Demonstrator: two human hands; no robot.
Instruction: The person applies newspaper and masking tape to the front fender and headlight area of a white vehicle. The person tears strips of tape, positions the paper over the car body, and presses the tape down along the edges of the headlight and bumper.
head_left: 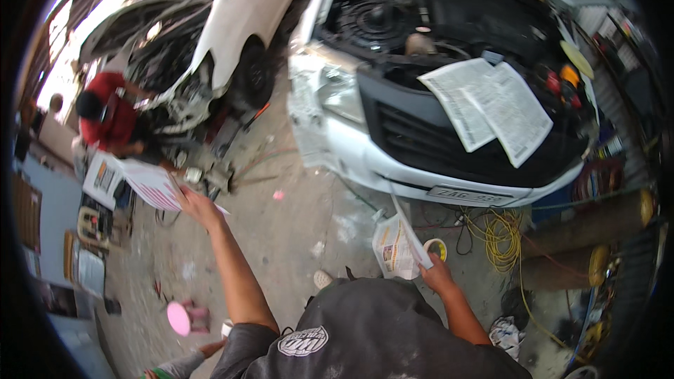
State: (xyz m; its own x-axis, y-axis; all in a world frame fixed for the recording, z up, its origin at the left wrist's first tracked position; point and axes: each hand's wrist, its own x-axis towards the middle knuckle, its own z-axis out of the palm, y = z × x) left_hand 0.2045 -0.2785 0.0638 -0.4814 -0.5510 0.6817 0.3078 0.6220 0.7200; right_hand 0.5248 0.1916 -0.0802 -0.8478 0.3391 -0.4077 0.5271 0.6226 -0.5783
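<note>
My left hand (200, 209) is stretched out to the left, its fingers closed on a newspaper sheet (153, 184) with pink-red print. Low in front of my body, my right hand (438, 275) grips a folded newspaper (397, 245) that hangs down to its left. A yellow-rimmed tape roll (437, 248) shows right by the right fingers; whether they hold it I cannot tell. Ahead stands a silver-white car (330, 140) with its engine bay (421, 21) exposed. Two overlapping newspaper sheets (491, 109) lie across its front, and its headlight (342, 95) has a clear, shiny covering.
A person in red (109, 116) crouches by a partly dismantled white car (239, 14) at the left. Pink stool (186, 318) and another person's arm (210, 348) are at lower left. At right are a coiled yellow hose (502, 238) and gas cylinders (590, 228).
</note>
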